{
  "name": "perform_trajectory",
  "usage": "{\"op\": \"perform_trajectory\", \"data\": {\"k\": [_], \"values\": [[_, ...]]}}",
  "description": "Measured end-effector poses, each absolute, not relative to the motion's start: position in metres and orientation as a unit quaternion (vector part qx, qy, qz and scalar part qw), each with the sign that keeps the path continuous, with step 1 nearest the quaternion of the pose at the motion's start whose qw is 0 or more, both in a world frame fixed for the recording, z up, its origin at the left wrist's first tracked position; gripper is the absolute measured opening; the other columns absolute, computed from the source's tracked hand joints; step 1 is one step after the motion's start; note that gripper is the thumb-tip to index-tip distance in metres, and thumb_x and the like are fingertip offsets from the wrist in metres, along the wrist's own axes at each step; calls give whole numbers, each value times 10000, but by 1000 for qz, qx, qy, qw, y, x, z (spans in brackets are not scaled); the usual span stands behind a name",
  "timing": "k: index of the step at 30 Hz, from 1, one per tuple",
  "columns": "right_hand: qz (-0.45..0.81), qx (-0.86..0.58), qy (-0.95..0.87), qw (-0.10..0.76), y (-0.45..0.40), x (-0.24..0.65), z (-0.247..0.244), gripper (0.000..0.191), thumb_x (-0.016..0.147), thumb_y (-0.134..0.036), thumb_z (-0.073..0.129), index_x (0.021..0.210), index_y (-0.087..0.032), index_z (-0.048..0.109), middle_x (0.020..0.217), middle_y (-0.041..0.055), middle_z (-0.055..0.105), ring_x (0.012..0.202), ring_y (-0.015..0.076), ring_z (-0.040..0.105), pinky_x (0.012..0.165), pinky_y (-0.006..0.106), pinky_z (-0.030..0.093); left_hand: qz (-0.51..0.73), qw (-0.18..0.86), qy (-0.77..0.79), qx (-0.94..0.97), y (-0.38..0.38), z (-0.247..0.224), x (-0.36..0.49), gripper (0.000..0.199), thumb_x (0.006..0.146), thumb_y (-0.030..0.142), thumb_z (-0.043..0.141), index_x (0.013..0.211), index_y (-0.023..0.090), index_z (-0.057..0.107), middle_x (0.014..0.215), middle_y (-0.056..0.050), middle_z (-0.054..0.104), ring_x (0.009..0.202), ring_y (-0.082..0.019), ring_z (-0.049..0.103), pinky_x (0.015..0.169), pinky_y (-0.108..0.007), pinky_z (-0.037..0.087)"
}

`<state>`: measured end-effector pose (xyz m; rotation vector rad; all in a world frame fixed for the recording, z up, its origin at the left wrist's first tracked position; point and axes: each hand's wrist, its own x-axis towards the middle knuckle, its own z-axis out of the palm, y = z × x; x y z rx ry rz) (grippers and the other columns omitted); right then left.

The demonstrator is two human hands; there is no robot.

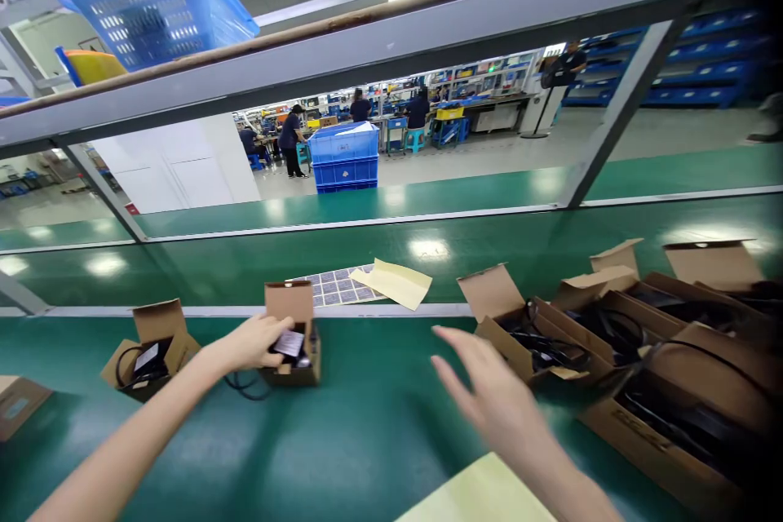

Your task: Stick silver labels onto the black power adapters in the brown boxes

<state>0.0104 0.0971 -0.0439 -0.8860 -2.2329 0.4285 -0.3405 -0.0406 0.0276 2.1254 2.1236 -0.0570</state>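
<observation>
My left hand (pixel 264 344) reaches into a small open cardboard box (pixel 306 367), its fingers curled on a black device with a white label (pixel 289 344). A black cable (pixel 245 385) hangs out beside that box onto the green surface. My right hand (pixel 489 383) is over the bench with thumb and fingers apart, holding nothing. It is nearest to an open cardboard box (pixel 517 351) of black cables on the right. Below it, a pale yellow sheet (pixel 480 497) shows at the bottom edge.
Another open box (pixel 150 355) with a labelled black device stands to the left, and a closed carton (pixel 19 406) at the far left. Several boxes (pixel 661 424) of cables crowd the right. Printed labels (pixel 339 287) and yellow paper (pixel 400 281) lie behind. A shelf rail (pixel 367 28) crosses above.
</observation>
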Motion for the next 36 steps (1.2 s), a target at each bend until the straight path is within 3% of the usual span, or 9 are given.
{"op": "perform_trajectory", "data": {"k": [4,7,9,12,18,24,29,32,36], "values": [[-109,-453,-822,328,129,58,-34,493,991,-481,367,1132,-96,641,1034,264,671,951,426,619,723,523,479,-83,65,747,657,-110,52,-425,454,673,110,566,1114,202,627,1125,-110,708,1048,-320,646,878,-368,470],[-79,-436,-848,289,143,69,-41,442,1007,-375,290,786,-189,624,716,168,650,772,346,628,552,382,405,-127,-10,799,588,-142,66,-459,503,653,104,553,1144,174,637,1189,-131,686,1138,-380,600,917,-441,474],[-47,-421,-860,285,139,53,-44,402,1003,-312,311,715,-216,574,722,146,664,793,312,641,530,335,387,-103,-93,820,556,-143,71,-450,405,751,162,513,1140,142,625,1224,-153,661,1170,-408,572,939,-493,468],[-5,-397,-874,280,113,6,-37,334,999,-281,370,756,-214,589,777,138,703,779,270,665,509,298,399,7,-126,794,595,-124,65,-376,343,924,318,429,1177,149,587,1273,-148,631,1203,-355,566,1017,-486,449],[97,-306,-897,304,59,-11,9,236,1040,-330,404,1123,-243,607,972,12,752,820,136,716,676,219,523,65,140,642,751,-65,-20,-155,320,908,287,610,1212,184,625,1244,-89,680,1129,-272,637,997,-405,519],[181,-397,-859,267,59,118,-34,258,1013,-389,414,1004,-243,627,948,42,743,781,189,725,665,287,560,156,182,590,771,-22,-101,-66,995,764,612,740,1499,60,357,1580,-230,336,1459,-383,321,1213,-553,250],[216,-456,-830,238,36,164,-118,367,891,-446,599,1175,-216,627,1103,99,723,996,264,707,835,369,581,182,271,641,695,-18,-103,-53,1231,546,454,935,1540,110,295,1453,-222,483,1296,-404,457,1130,-558,327],[261,-461,-820,217,24,157,-127,297,908,-420,575,1108,-212,644,971,75,711,926,249,690,816,366,566,248,336,654,630,-21,-96,-62,1071,672,280,840,1555,146,249,1260,-151,588,1164,-311,532,1074,-469,384],[356,-413,-815,194,22,136,-96,344,1005,-433,423,786,-219,580,779,20,631,751,191,642,684,296,526,307,469,630,537,-22,-79,-88,552,744,266,727,1264,123,611,903,-40,654,888,-223,598,872,-356,479]]}}
